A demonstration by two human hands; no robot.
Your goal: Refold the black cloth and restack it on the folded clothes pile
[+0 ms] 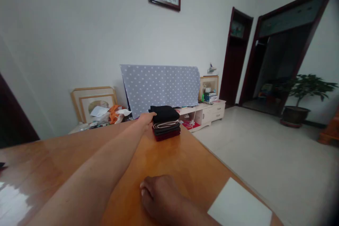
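Note:
A stack of folded clothes [166,129] stands at the far edge of the wooden table [185,162]: dark red at the bottom, dark pieces with a light stripe in the middle, a black folded garment [164,113] on top. My left arm reaches out across the table, and my left hand [145,118] is at the left side of the stack. Its thumb lies on the edge of the black garment and its fingers are hidden behind. My right hand [161,197] rests near me on the table with its fingers curled in and nothing in them.
A white sheet [239,206] lies at the table's near right corner. Beyond the table are a low white cabinet [209,111], a screen under dotted grey cloth [161,86], framed pictures [94,102], a potted plant [299,102] and tiled floor on the right.

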